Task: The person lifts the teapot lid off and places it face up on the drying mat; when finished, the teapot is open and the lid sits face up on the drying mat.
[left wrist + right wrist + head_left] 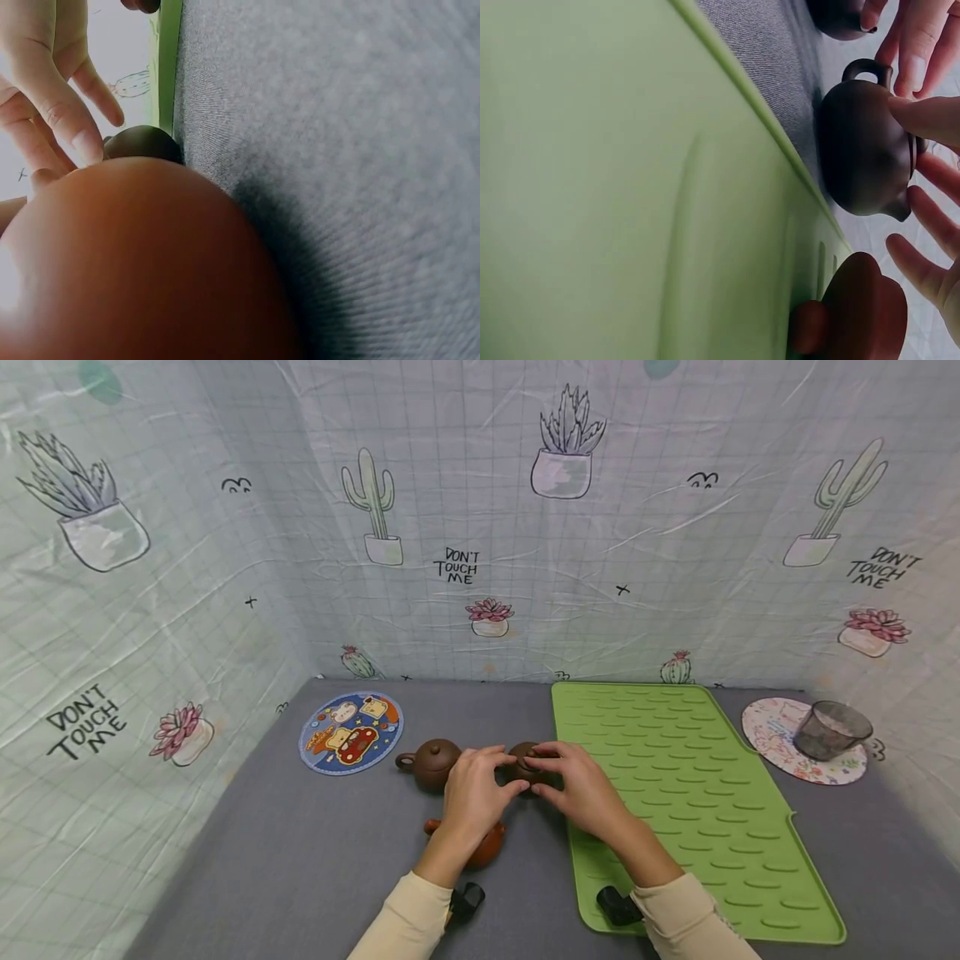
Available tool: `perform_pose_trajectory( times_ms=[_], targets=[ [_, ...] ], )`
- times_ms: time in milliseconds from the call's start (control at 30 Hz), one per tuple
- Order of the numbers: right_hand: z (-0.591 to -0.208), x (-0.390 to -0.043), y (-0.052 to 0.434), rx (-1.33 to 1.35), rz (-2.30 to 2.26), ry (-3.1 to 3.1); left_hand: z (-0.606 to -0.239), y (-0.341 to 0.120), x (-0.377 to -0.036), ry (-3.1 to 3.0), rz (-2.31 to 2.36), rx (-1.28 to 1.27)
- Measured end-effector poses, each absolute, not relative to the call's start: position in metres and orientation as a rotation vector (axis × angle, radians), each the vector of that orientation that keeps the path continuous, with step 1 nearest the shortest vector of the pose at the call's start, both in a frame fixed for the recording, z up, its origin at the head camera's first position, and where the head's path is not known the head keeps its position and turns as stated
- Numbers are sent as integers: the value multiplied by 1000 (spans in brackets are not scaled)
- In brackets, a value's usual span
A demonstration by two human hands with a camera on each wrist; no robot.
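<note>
Where hands [480,789] meet, "DON'T TOUCH ME" backdrop [457,565]

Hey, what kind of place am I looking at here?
Probably a makeshift tabletop recording booth, not a real kitchen: a grey table walled in by a cactus-print sheet, with small clay teapots and a green silicone mat laid out.
</note>
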State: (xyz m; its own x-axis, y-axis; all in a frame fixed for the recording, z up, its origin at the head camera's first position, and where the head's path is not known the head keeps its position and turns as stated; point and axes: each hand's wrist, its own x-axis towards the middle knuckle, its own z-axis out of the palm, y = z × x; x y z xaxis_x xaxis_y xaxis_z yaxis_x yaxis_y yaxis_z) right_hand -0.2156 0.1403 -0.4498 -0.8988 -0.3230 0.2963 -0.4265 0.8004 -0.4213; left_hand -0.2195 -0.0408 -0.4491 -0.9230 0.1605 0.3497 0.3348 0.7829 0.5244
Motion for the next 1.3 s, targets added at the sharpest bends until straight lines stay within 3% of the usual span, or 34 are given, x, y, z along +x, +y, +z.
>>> perform_pose_trajectory(
  times_ms=[800, 1300],
  targets=[
    [-452, -218, 141, 517, 948, -2687, -453, -36, -222, -2722, -832, -363],
    [-453, -223, 143, 497, 831, -2683, -452, -31, -223, -2741, -742, -331]
  ],
)
